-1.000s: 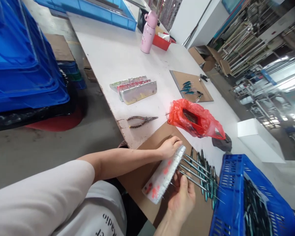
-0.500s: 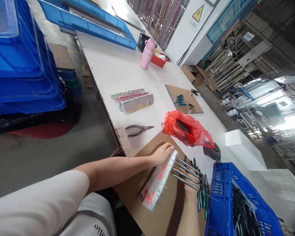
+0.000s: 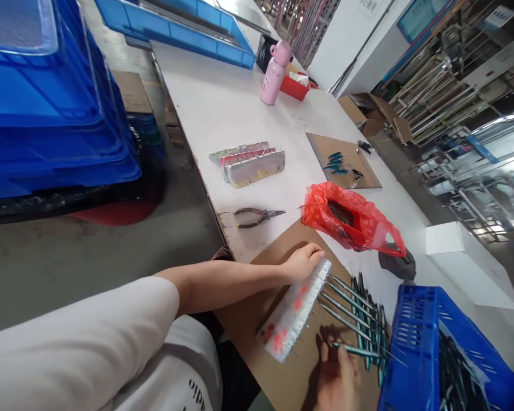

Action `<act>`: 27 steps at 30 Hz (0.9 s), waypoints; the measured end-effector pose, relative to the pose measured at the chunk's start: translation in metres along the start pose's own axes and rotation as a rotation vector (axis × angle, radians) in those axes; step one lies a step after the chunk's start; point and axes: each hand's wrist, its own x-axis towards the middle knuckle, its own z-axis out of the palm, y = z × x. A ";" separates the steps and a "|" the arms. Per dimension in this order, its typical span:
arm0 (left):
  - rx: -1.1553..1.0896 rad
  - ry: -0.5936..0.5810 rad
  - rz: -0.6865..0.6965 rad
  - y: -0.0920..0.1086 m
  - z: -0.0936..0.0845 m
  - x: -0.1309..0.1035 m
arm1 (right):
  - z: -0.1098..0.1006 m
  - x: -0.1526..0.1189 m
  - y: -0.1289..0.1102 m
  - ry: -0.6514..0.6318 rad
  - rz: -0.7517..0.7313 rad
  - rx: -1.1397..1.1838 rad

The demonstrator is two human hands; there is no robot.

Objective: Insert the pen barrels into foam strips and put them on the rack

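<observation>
My left hand [image 3: 305, 262] is closed round the upper end of a foil-edged white block [image 3: 289, 314] with red spots. Several slim teal rods [image 3: 346, 317] stick out from the block's right edge. Below them, my right hand [image 3: 339, 374] pinches one teal piece [image 3: 356, 349] between thumb and fingers, over the brown board [image 3: 269, 365]. More dark teal pieces [image 3: 362, 302] lie in a row beside the blue basket [image 3: 415, 314], partly behind the rods.
Pliers [image 3: 257, 217], three similar blocks [image 3: 257, 168] and a red plastic bag [image 3: 325, 214] lie on the white table [image 3: 209, 108]. A pink bottle [image 3: 275, 74] stands farther back. Blue crates [image 3: 60, 125] are stacked at left, a white box [image 3: 466, 257] at right.
My right hand has come out from behind the rods, nearer to me, with a teal piece in its fingers. The whole view has shifted; my left hand still holds the block.
</observation>
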 end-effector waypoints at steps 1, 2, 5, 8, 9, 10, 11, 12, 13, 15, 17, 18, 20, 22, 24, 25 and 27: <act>0.010 -0.001 0.000 0.000 0.001 0.000 | 0.009 -0.011 0.003 0.054 0.062 0.112; 0.020 -0.002 -0.002 0.001 0.001 0.000 | 0.020 -0.020 0.004 0.121 0.101 0.207; 0.050 -0.004 -0.005 -0.001 0.004 0.002 | 0.050 -0.035 0.006 0.216 0.141 0.320; 0.052 -0.003 0.006 -0.005 0.006 0.003 | 0.065 -0.037 0.006 0.220 0.165 0.334; 0.048 -0.003 0.009 -0.006 0.007 0.004 | 0.067 -0.037 0.007 0.220 0.181 0.334; 0.046 -0.003 0.008 -0.008 0.007 0.004 | 0.068 -0.036 0.007 0.216 0.200 0.332; 0.046 -0.002 0.005 -0.008 0.007 0.004 | 0.068 -0.037 0.008 0.209 0.219 0.327; 0.048 -0.005 0.002 -0.009 0.007 0.005 | 0.067 -0.037 0.009 0.202 0.235 0.323; 0.052 -0.009 0.001 -0.008 0.007 0.005 | 0.067 -0.038 0.010 0.194 0.247 0.318; 0.062 -0.021 -0.001 -0.006 0.006 0.004 | 0.066 -0.039 0.010 0.185 0.258 0.306; 0.074 -0.036 -0.006 -0.004 0.006 0.004 | 0.065 -0.040 0.010 0.182 0.259 0.293; 0.079 -0.038 -0.009 -0.003 0.005 0.004 | 0.065 -0.040 0.010 0.179 0.263 0.284; 0.087 -0.036 -0.009 -0.002 0.005 0.004 | 0.066 -0.040 0.008 0.175 0.272 0.262; 0.089 -0.029 0.003 -0.002 0.006 0.005 | 0.068 -0.040 0.005 0.175 0.273 0.242; 0.092 -0.029 0.015 -0.003 0.007 0.005 | 0.070 -0.041 0.002 0.172 0.266 0.229; 0.095 -0.032 0.019 -0.003 0.007 0.005 | 0.071 -0.041 0.001 0.167 0.259 0.223; 0.100 -0.034 0.022 -0.004 0.008 0.006 | 0.072 -0.042 -0.001 0.153 0.244 0.207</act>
